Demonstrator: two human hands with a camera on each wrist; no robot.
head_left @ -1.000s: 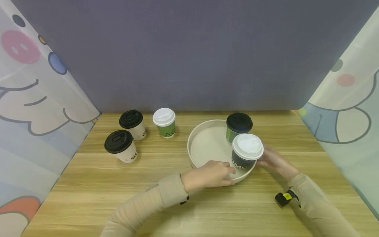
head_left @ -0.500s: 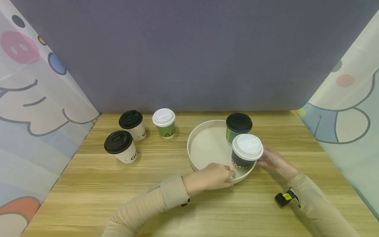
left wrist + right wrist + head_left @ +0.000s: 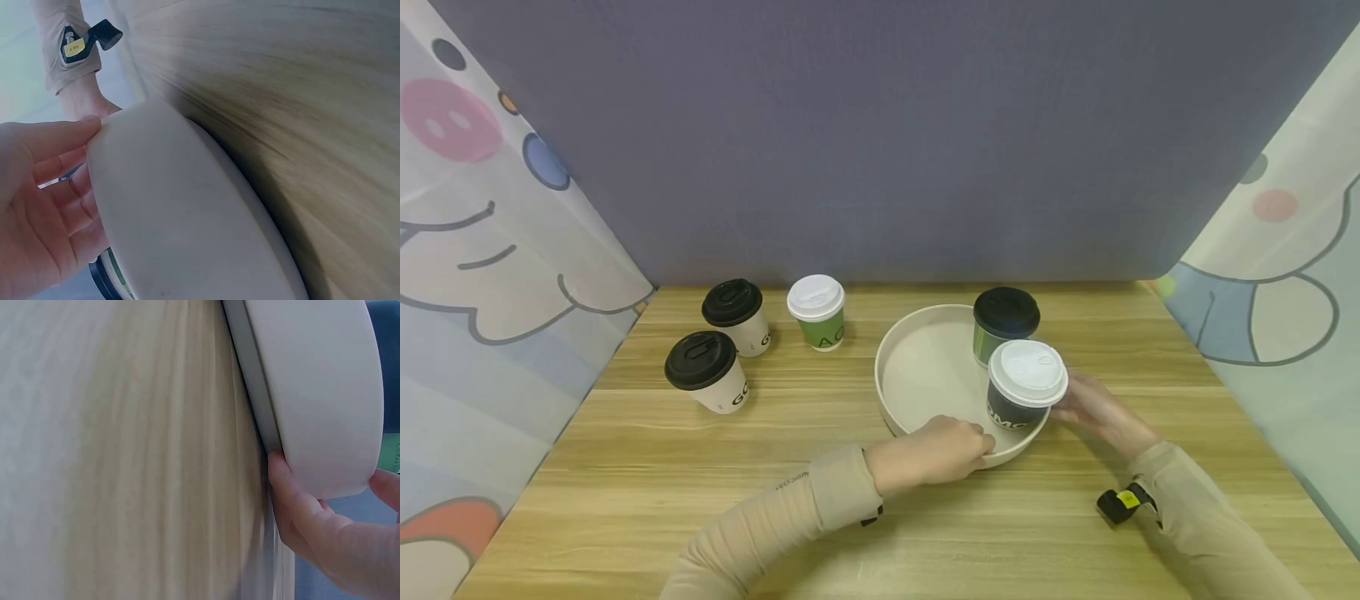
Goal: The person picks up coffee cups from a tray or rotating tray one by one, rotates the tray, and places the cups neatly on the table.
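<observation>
Round tray [image 3: 928, 375], a hand on each of two sides

The left hand [image 3: 934, 450] has its grip on the near wall, pinching it between thumb and fingers. The right hand [image 3: 1093, 404] grasps the right side, fingers at the bottom edge, thumb by the rim. So the tray lies to the far side of the left grip and to the left of the right one; being round, it has no long axis, and neither hand is nearer, since both touch it.

It is right of the middle of the bench [image 3: 1000, 542]; whether its base is raised is hard to tell. It is cream, smooth and shallow. In its right half stand a white-lidded dark cup [image 3: 1027, 379], near, and a black-lidded green cup [image 3: 1004, 321], far.
</observation>
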